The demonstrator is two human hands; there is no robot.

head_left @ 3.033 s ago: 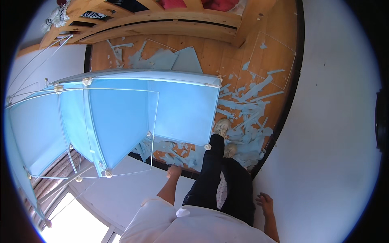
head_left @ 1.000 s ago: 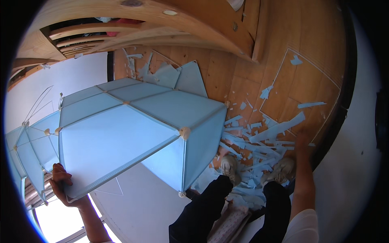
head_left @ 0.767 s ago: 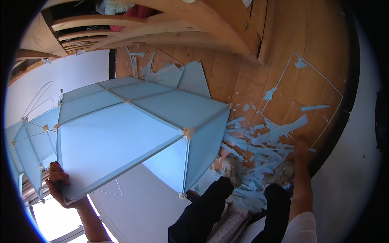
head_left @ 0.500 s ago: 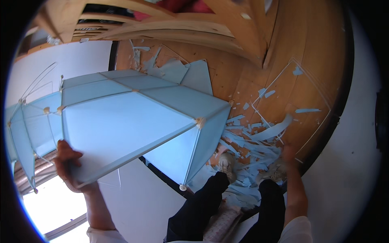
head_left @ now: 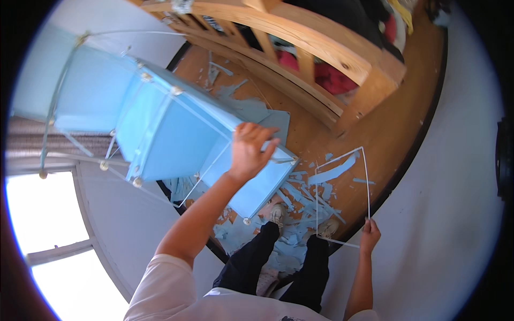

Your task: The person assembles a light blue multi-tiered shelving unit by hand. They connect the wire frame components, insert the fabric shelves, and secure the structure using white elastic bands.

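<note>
The light-blue panelled cube shelving unit (head_left: 174, 142) slants across the floor on the person's left and in front, its compartments open, with cream ball-shaped connectors (head_left: 137, 183) at the corners of its rods. The person's left hand (head_left: 249, 150) is at the unit's upper right end, thumb and fingers apart — from where I stand I can't tell whether it grips the edge or only rests there. To the right of the unit, well apart from it, the right hand (head_left: 370, 235) has its fingers closed on a white wire frame (head_left: 366, 182), pinching it near its lower right corner. The frame is a bare four-sided outline, and the wooden floor (head_left: 393, 142) shows through it.

Light-blue scraps and strips (head_left: 300, 200) lie just right of the unit's near end, around the person's pale shoes (head_left: 277, 214). Beyond the unit, a flat light-blue sheet (head_left: 279, 125) lies near more ragged pieces, and past those runs a slatted wooden bed frame (head_left: 310, 32) — red cloth (head_left: 334, 79) shows between its slats. Left of the unit hangs a grey-brown curtain (head_left: 64, 140) above a bright window (head_left: 51, 214).
</note>
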